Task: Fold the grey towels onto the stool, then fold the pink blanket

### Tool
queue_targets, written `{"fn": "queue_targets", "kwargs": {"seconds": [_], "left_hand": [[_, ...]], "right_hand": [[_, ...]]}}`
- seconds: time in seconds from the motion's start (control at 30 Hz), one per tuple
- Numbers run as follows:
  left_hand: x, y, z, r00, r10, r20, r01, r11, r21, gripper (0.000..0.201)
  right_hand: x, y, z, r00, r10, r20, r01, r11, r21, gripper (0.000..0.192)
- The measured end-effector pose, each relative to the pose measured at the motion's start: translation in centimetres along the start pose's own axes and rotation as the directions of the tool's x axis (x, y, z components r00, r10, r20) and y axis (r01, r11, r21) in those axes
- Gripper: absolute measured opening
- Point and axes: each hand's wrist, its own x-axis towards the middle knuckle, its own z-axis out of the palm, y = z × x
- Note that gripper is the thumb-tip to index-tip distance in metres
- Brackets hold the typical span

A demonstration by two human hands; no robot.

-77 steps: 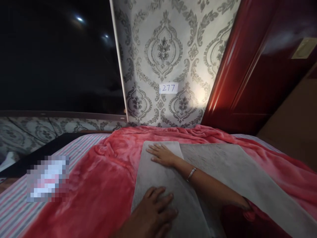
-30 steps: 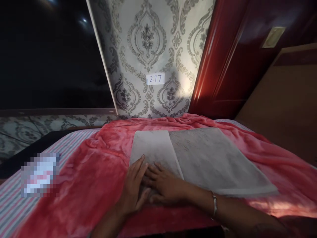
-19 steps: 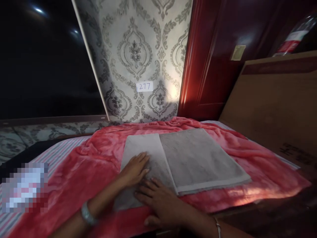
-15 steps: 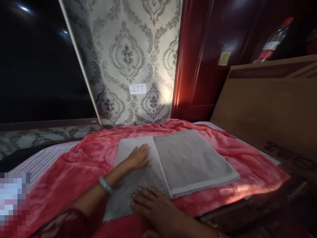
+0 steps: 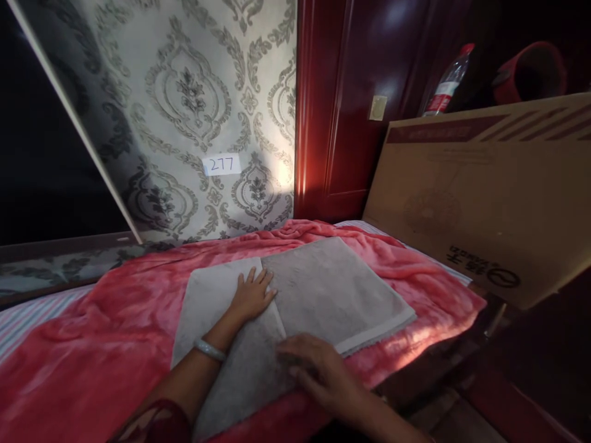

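Observation:
A folded grey towel [image 5: 337, 289] lies on the pink blanket [image 5: 115, 332]. Its left part is turned over, with a pale fold edge running down the middle. My left hand [image 5: 253, 295] rests palm down on that part near the fold, fingers spread. A pale bangle [image 5: 210, 349] circles the left wrist. Near the lower end of the fold is my right hand [image 5: 321, 372], slightly blurred, its fingers bent and the thumb apart from them. Nothing shows between them, and I cannot tell whether its fingertips touch the cloth.
A cardboard box [image 5: 438, 184] stands at the right, with a red-capped bottle [image 5: 447, 86] and a red round object [image 5: 508, 77] above its top edge. A dark screen [image 5: 41, 154] is at the left. A paper marked 277 [image 5: 222, 164] hangs on the patterned wall.
The view has swung to the right. My left hand has slid to the fold edge. My right hand has lifted from lying flat, its fingers now bent, and moved towards the fold.

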Motion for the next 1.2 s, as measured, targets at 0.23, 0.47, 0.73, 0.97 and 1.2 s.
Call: {"fn": "queue_targets", "kwargs": {"seconds": [0.23,0.47,0.73,0.97,1.2], "left_hand": [[0.4,-0.2,0.0,1.000,-0.002,-0.017,0.002,1.000,-0.008,0.061],[0.7,-0.4,0.2,1.000,-0.005,-0.016,0.005,1.000,-0.007,0.063],[0.9,-0.6,0.4,0.999,0.005,-0.038,-0.006,0.999,-0.042,0.063],[0.6,-0.5,0.8,0.992,0.036,-0.119,-0.043,0.998,-0.053,0.060],[0.5,-1.0,0.8,0.973,0.098,-0.211,-0.134,0.978,-0.160,0.054]], "right_hand": [[-0.2,9.3,-7.2,0.909,0.052,-0.414,-0.203,0.921,-0.332,0.037],[-3.6,14.5,-16.1,0.669,0.267,-0.694,-0.680,0.597,-0.426,0.054],[-4.4,14.8,-16.9,0.587,0.491,-0.644,-0.791,0.517,-0.327,0.056],[-2.4,13.9,-21.0,0.606,0.621,-0.498,-0.778,0.593,-0.207,0.041],[-1.0,10.7,-22.5,0.673,0.685,-0.279,-0.711,0.703,0.009,0.024]]}}
